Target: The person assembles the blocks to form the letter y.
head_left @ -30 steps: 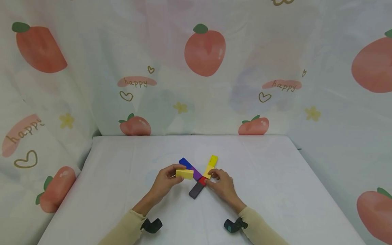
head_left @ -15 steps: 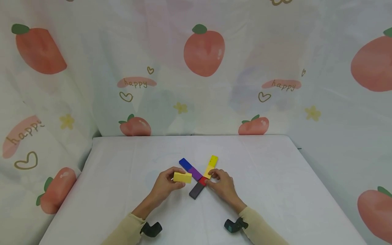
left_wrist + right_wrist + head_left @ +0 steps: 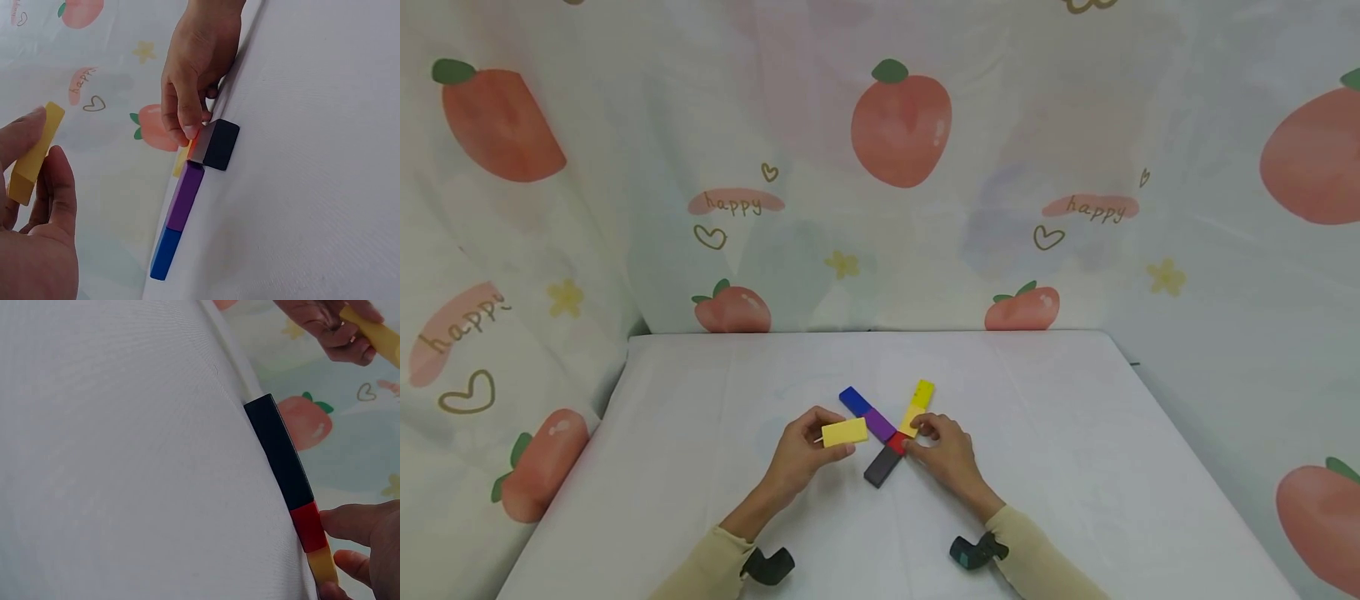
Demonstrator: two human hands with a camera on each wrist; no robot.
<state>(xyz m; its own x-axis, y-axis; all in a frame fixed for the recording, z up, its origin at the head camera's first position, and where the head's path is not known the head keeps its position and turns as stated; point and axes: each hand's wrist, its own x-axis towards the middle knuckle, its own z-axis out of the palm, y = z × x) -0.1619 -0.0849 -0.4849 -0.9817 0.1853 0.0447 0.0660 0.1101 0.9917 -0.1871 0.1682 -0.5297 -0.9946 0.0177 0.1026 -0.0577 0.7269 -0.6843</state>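
Observation:
In the head view my left hand (image 3: 801,450) holds a light yellow block (image 3: 845,432) above the table, left of the joined blocks. The left wrist view shows that block (image 3: 39,150) between thumb and fingers. My right hand (image 3: 947,454) has its thumb at the red block (image 3: 897,442) and a curled finger on a second light yellow block (image 3: 911,419). A brighter yellow block (image 3: 923,392) continues that arm of the cross. A black block (image 3: 882,467) runs toward the near side from the red one. Purple (image 3: 879,424) and blue (image 3: 854,401) blocks form the far-left arm.
All the joined blocks lie on a white cloth-covered table (image 3: 1037,417). A fruit-printed curtain (image 3: 902,250) hangs behind and at the sides. Each wrist carries a small black camera, on the left (image 3: 769,567) and on the right (image 3: 976,552).
My left hand has drawn slightly left, away from the joined blocks, and turned the held yellow block so a broader face shows. The right hand and the laid blocks have stayed in place.

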